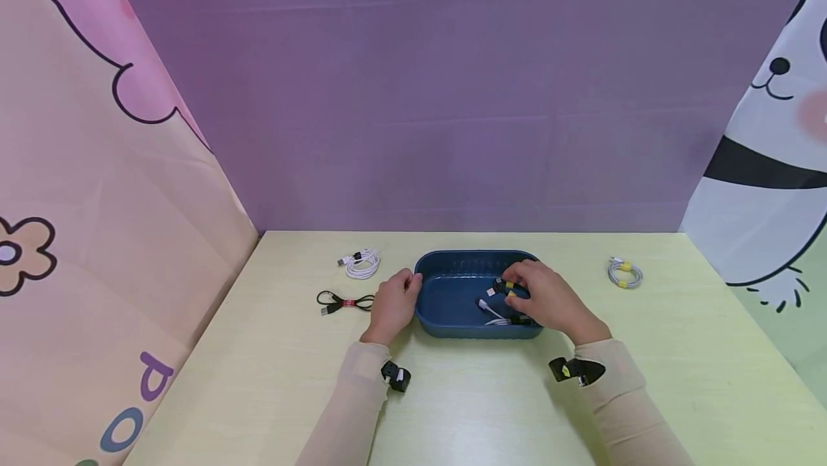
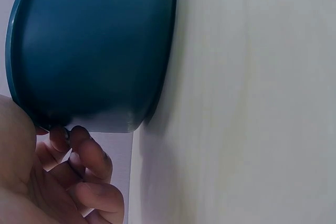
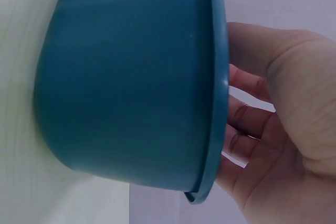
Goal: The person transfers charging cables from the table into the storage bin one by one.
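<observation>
A blue plastic basin (image 1: pixel 452 301) stands on the table. My left hand (image 1: pixel 395 304) grips its left rim, thumb on the rim and curled fingers against the outer wall, as the left wrist view shows. Over the basin's right side reaches my right hand (image 1: pixel 545 297), pinching a black USB cable (image 1: pixel 499 286) with a yellow tie inside the basin. Below that cable, a white cable (image 1: pixel 496 314) with a dark tie lies on the basin floor, partly hidden by the right hand. In the right wrist view the basin wall (image 3: pixel 126 77) hides the fingertips.
Left of the basin lie a coiled white cable (image 1: pixel 363 263) and a black cable (image 1: pixel 336 302) with a red tie, close to my left hand. A coiled pale cable (image 1: pixel 624 273) with yellow ties lies at the right. A purple cloth (image 1: pixel 413 92) hangs behind the table.
</observation>
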`<state>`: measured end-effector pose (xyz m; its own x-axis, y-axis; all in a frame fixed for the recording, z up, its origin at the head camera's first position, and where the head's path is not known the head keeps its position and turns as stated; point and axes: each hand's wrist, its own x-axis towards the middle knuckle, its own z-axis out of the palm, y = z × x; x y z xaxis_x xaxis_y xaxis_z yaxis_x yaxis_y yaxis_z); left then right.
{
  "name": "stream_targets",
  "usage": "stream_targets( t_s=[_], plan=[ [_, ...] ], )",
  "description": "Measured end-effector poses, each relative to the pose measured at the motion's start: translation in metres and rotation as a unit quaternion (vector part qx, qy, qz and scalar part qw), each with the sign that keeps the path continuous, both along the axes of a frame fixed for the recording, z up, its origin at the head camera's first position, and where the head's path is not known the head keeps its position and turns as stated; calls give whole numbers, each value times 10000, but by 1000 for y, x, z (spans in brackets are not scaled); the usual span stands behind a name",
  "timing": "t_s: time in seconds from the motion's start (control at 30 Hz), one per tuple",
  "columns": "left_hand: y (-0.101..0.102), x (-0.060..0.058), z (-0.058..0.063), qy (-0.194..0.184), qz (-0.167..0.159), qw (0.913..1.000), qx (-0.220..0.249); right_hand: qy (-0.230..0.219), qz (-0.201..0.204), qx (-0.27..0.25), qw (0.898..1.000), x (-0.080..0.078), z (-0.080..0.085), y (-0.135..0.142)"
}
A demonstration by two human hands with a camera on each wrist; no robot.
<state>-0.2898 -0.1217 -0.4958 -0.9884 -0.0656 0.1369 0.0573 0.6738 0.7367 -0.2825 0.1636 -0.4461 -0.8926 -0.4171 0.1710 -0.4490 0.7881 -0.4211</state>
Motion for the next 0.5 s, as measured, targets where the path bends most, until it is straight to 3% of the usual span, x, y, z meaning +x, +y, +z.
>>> stream_targets(
  t_s=[0.5],
  plan=[
    [0, -1, 0, -43, -8, 10000, 13, -32, -2, 48, 10000, 0, -2, -2]
  ],
)
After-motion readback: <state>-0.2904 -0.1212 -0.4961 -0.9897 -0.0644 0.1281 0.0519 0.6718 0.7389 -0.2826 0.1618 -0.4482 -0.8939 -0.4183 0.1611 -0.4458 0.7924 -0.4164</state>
